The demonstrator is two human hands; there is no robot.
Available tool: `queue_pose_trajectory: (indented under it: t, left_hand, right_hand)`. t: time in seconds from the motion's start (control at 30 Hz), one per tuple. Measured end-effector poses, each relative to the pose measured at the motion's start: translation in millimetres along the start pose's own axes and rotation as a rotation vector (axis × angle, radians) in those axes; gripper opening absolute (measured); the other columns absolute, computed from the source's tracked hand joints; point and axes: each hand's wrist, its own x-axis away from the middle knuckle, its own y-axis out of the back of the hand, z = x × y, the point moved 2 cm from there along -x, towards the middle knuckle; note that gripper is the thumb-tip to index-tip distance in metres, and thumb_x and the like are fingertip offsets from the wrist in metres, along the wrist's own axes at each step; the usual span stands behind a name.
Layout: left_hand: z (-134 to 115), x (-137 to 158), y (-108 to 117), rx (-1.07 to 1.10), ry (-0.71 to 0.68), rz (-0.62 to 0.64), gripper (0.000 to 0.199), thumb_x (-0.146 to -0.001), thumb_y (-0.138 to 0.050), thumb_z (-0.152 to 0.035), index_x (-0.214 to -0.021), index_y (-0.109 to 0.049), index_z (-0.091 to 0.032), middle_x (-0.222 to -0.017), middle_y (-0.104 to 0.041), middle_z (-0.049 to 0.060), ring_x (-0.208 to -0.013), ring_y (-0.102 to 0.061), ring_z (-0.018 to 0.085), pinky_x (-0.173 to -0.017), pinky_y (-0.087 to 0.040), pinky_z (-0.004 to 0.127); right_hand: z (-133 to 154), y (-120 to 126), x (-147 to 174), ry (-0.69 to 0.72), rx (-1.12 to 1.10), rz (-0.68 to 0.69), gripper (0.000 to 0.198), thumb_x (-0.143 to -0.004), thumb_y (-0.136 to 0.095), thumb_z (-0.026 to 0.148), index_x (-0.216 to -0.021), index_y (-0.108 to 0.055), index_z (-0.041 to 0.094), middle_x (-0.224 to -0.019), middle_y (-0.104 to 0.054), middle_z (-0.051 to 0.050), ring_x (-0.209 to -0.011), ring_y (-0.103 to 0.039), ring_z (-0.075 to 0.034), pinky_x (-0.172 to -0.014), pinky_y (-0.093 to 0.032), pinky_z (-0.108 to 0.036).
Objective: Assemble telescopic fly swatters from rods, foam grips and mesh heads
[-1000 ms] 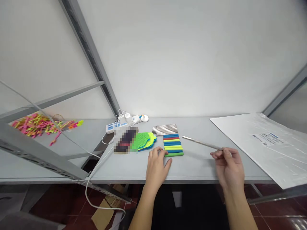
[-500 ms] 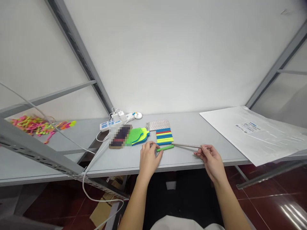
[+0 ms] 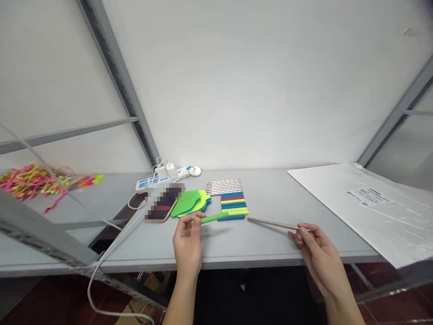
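The green tube (image 3: 215, 217) is pinched near its left end between the thumb and curled fingers of the left hand (image 3: 187, 239), which are closed around it; its free end is pointed rightward, toward the middle of the work surface. The metal rod (image 3: 272, 223) is gripped near its right end by the thumb and fingertips of the right hand (image 3: 314, 246), likewise closed, with the long shaft directed leftward. Tube and rod are held with their free ends near each other but apart.

The rod is judged to be stiff, light and somewhat slippery on account of its smooth, shiny surface; it is best grasped close to one end, with the shaft left free. The tube is judged to be light, slightly yielding and not fragile; a mid-length or end pinch should suffice, without hard squeezing.

Beyond the hands, a row of coloured tubes (image 3: 233, 205) is laid on the grey table (image 3: 264, 248), with metal rods (image 3: 223, 185) ranged behind it and perforated flat pieces (image 3: 186, 203) stacked to its left.
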Motion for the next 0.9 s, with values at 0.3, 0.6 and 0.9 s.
queue_pose_trajectory:
  t: [0.3,0.6,0.9]
  left_hand:
    - [-15,7,-24,0.081,0.071,0.130,0.020,-0.095,-0.053,-0.041,-0.087,-0.052,-0.023,-0.058,-0.048,-0.009,-0.043,-0.043,0.007,-0.063,-0.051,0.027]
    - [-12,6,-24,-0.401,-0.083,0.709,0.012,-0.090,-0.060,-0.033,-0.094,-0.069,-0.026,-0.092,-0.069,0.001,-0.086,-0.063,0.019,-0.077,-0.046,0.030]
    - [-1,11,-31,-0.679,-0.218,0.793,0.016,-0.094,-0.055,-0.038,-0.097,-0.067,-0.028,-0.099,-0.071,-0.001,-0.092,-0.062,0.021,-0.079,-0.041,0.034]
  right_hand:
    - [1,-2,-7,0.010,-0.047,-0.085,0.020,-0.080,-0.073,0.039,-0.091,-0.067,0.023,-0.071,-0.050,0.004,-0.068,-0.048,-0.010,-0.097,-0.051,-0.035]
    - [5,-8,-2,0.073,-0.023,-0.071,0.021,-0.080,-0.074,0.038,-0.091,-0.067,0.022,-0.068,-0.053,0.005,-0.069,-0.049,-0.009,-0.098,-0.047,-0.034]
    - [9,-10,-2,0.063,-0.046,0.007,0.020,-0.085,-0.068,0.041,-0.089,-0.065,0.021,-0.065,-0.057,0.004,-0.064,-0.051,-0.010,-0.089,-0.051,-0.034]
